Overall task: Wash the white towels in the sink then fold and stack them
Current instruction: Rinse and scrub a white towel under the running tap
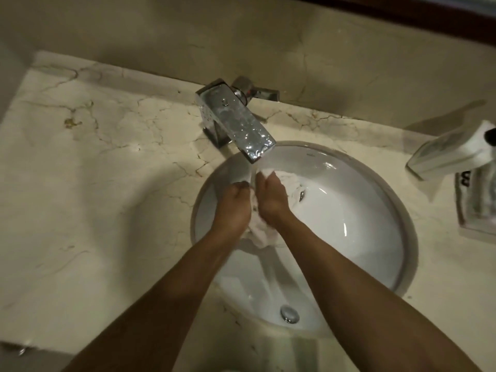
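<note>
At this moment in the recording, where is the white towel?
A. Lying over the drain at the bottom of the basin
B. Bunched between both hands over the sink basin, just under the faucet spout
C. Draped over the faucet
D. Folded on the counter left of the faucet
B: the left hand and right hand grip the bunched white towel between them over the sink, just below the faucet spout.
</note>
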The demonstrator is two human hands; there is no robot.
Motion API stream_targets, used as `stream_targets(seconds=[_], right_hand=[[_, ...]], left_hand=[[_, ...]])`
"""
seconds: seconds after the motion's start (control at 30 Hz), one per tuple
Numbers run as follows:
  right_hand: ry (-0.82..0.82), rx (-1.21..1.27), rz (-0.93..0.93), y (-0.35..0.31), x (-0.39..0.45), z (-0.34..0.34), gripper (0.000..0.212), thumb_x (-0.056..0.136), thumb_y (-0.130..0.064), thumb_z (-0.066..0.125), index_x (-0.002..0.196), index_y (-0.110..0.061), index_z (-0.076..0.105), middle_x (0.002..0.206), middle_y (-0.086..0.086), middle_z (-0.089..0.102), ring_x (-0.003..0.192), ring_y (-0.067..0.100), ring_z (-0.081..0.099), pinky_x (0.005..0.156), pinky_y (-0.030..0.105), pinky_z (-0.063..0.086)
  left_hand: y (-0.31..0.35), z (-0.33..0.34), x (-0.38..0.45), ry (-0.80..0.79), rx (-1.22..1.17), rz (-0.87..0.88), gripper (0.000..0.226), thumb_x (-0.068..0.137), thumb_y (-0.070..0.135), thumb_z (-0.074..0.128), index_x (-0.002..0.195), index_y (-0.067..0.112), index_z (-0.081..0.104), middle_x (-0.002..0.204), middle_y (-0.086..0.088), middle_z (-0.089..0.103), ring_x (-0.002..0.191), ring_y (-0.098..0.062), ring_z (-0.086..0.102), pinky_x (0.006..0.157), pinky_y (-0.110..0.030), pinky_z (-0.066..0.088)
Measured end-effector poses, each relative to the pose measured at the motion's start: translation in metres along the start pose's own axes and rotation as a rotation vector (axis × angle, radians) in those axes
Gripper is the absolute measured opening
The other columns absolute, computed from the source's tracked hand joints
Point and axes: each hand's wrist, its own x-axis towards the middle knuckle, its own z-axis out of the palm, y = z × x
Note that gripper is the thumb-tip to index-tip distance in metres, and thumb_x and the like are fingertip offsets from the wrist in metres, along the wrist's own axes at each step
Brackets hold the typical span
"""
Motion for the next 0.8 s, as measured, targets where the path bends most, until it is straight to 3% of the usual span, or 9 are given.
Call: stream_targets(seconds=[0.1,0.2,0.27,0.33,0.47,0.57,0.63,0.7,0.8], right_hand=[[-0.054,0.124,0.025,0.013,-0.013,-0.016,0.020,0.100,-0.003,0.039,0.113,-0.005,0.053,0.100,0.015,0.063,0.092,0.034,0.061,0.078,0.043,0.050],[-0.078,0.895,0.273,0.028,-0.026,-0.052,0.041,0.086,0.010,0.041,0.121,0.000,0.060,0.119,0.021,0.062,0.097,0.034,0.062,0.082,0.039,0.055],[-0.174,1.197,0.313,0.032,-0.044,-0.073,0.048,0.078,0.008,0.043,0.123,0.001,0.058,0.124,0.023,0.057,0.110,0.036,0.059,0.105,0.044,0.047],[-0.304,1.355,0.345,0.031,-0.065,-0.087,0.039,0.084,-0.008,0.047,0.120,-0.004,0.061,0.122,0.020,0.061,0.110,0.036,0.061,0.107,0.044,0.043],[-0.544,1.337,0.478,0.039,-0.086,-0.089,0.052,0.093,-0.032,0.060,0.136,-0.005,0.057,0.145,0.020,0.050,0.129,0.035,0.049,0.120,0.046,0.027],[-0.567,1.196,0.512,0.035,-0.090,-0.085,0.059,0.085,-0.023,0.071,0.136,0.000,0.054,0.130,0.024,0.059,0.117,0.038,0.057,0.106,0.047,0.043],[-0.573,1.133,0.464,0.030,-0.088,-0.086,0.049,0.093,-0.023,0.059,0.136,0.000,0.054,0.128,0.024,0.060,0.116,0.038,0.059,0.099,0.047,0.050],[-0.548,1.141,0.329,0.030,-0.085,-0.092,0.053,0.090,-0.020,0.065,0.137,0.001,0.053,0.137,0.027,0.054,0.126,0.041,0.055,0.102,0.048,0.050],[-0.447,1.187,0.115,0.037,-0.082,-0.103,0.065,0.087,-0.009,0.069,0.146,0.000,0.043,0.147,0.028,0.047,0.137,0.044,0.045,0.111,0.054,0.041]], left_hand=[[-0.021,-0.013,-0.014,0.102,0.172,0.100,0.036,0.108,0.023,0.036,0.121,0.004,0.062,0.111,-0.014,0.066,0.100,-0.025,0.062,0.082,-0.026,0.040],[-0.055,-0.023,-0.025,0.127,0.135,0.041,0.037,0.107,0.020,0.037,0.137,0.009,0.055,0.131,-0.011,0.062,0.118,-0.027,0.059,0.100,-0.030,0.043],[-0.065,-0.023,-0.031,0.096,-0.010,-0.086,0.037,0.104,0.020,0.039,0.134,0.010,0.058,0.130,-0.013,0.063,0.116,-0.030,0.061,0.105,-0.045,0.047],[-0.061,-0.024,-0.034,0.081,-0.423,-0.289,0.036,0.102,0.014,0.040,0.131,0.001,0.057,0.131,-0.016,0.061,0.116,-0.033,0.060,0.105,-0.051,0.046],[-0.043,-0.041,-0.036,-0.033,-1.254,-0.421,0.038,0.093,0.014,0.042,0.116,-0.007,0.062,0.117,-0.029,0.064,0.111,-0.041,0.059,0.108,-0.053,0.037],[-0.026,-0.044,-0.043,-0.344,-1.091,-0.463,0.052,0.087,0.043,0.053,0.111,-0.001,0.068,0.094,-0.026,0.066,0.074,-0.033,0.067,0.074,-0.033,0.058],[-0.030,-0.036,-0.042,-0.507,-0.980,-0.602,0.045,0.081,0.037,0.073,0.103,-0.002,0.068,0.077,-0.020,0.062,0.053,-0.026,0.062,0.045,-0.023,0.051],[-0.033,-0.035,-0.045,-0.567,-0.858,-0.619,0.049,0.071,0.025,0.086,0.111,0.004,0.066,0.085,-0.010,0.062,0.069,-0.020,0.062,0.063,-0.021,0.046],[-0.038,-0.039,-0.038,-0.386,-0.895,-0.464,0.042,0.073,0.024,0.078,0.111,0.008,0.069,0.100,-0.010,0.065,0.084,-0.025,0.063,0.074,-0.033,0.049]])
